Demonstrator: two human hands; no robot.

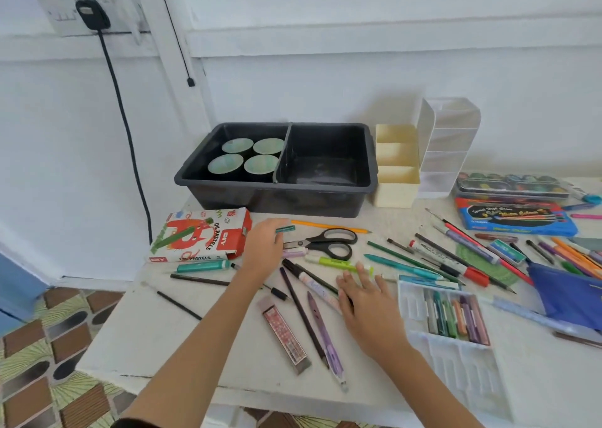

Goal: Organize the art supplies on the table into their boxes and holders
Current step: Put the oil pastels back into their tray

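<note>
Left hand point(264, 246) pinches a small teal case point(285, 229) between oil pastels box point(202, 240) and scissors point(329, 242); right hand point(366, 300) lies flat, fingers straight, on a white marker point(312, 286).

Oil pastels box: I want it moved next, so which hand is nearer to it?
Left. The left hand, pinching a small green piece, sits just right of the oil pastels box; the right hand lies flat on pens farther right, nearer the camera.

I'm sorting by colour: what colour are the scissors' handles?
Black. The scissors show best in the head view, lying near the table's middle.
</note>
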